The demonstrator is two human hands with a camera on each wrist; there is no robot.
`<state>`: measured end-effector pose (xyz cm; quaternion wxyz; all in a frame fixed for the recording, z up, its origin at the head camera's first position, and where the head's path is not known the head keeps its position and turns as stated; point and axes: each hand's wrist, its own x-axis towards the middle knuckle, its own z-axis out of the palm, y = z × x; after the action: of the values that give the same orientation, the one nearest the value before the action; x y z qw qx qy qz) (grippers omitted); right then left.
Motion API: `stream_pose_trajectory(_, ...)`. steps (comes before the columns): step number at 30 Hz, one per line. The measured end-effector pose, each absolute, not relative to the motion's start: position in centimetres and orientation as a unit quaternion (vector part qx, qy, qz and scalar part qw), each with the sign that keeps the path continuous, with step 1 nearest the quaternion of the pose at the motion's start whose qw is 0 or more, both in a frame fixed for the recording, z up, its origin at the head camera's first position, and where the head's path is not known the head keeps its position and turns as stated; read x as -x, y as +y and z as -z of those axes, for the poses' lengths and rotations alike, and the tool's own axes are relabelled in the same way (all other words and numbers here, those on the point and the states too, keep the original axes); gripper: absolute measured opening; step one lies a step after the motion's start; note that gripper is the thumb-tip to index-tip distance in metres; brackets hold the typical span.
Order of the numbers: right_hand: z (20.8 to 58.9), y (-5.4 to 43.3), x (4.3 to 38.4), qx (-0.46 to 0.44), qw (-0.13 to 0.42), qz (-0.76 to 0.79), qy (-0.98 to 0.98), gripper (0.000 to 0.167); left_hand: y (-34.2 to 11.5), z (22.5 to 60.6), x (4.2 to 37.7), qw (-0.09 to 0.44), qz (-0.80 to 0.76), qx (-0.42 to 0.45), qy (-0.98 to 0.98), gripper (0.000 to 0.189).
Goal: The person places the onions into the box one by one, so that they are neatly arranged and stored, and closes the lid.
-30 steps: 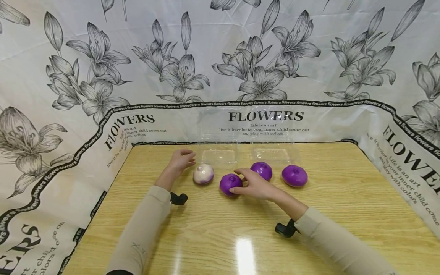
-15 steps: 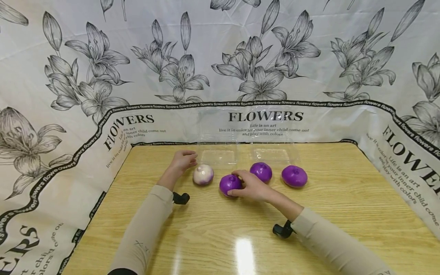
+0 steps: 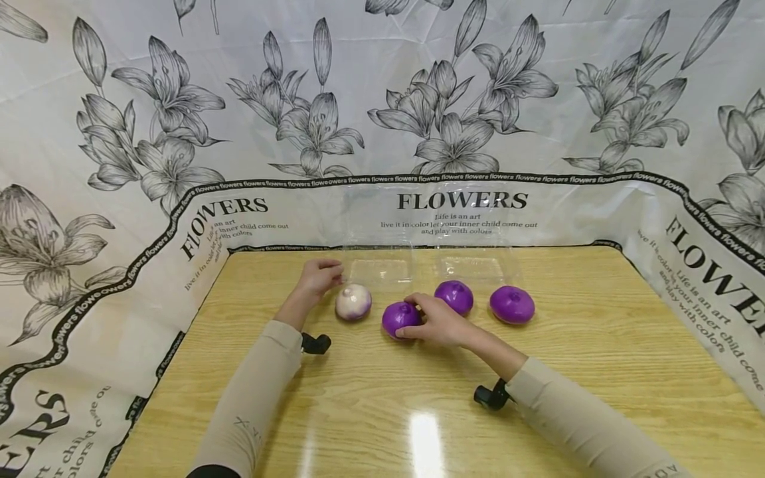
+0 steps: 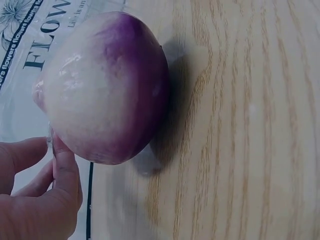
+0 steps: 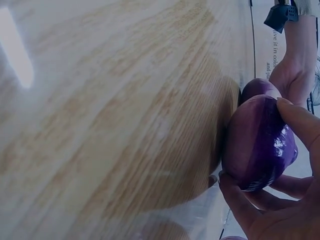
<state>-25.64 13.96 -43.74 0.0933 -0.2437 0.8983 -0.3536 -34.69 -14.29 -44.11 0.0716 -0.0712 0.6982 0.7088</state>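
In the head view my right hand (image 3: 441, 321) grips a glossy purple onion (image 3: 396, 318), thumb on its near side and fingers on the far side. The right wrist view shows the fingertips around this purple onion (image 5: 252, 142), at the tabletop. To the left sits a white onion with purple patches (image 3: 352, 303). My left hand (image 3: 317, 277) is just behind and left of it; in the left wrist view its thumb and fingers pinch a thin clear edge beside the onion, apparently of the left clear plastic box (image 3: 380, 272). Two more purple onions (image 3: 455, 297) (image 3: 512, 305) lie to the right.
A second clear plastic box (image 3: 476, 269) stands beside the left one, both with lids raised against the backdrop. A flower-printed cloth (image 3: 299, 219) walls the back and sides of the wooden table (image 3: 370, 411). A black wrist camera (image 3: 491, 396) hangs below the right wrist.
My right hand's fingers have closed in a little more around the purple onion, the forearm shifting slightly left. The left hand has moved very slightly right. The onions stay in place.
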Motion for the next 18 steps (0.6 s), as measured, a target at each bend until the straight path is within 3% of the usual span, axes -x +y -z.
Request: stream_pose_trajectory(18, 41.6, 14.6, 25.5, 0.241, 0.073, 0.376, 0.892, 0.080, -14.3, 44.3, 34.8, 0.073, -0.719, 0.075, 0.687, 0.041)
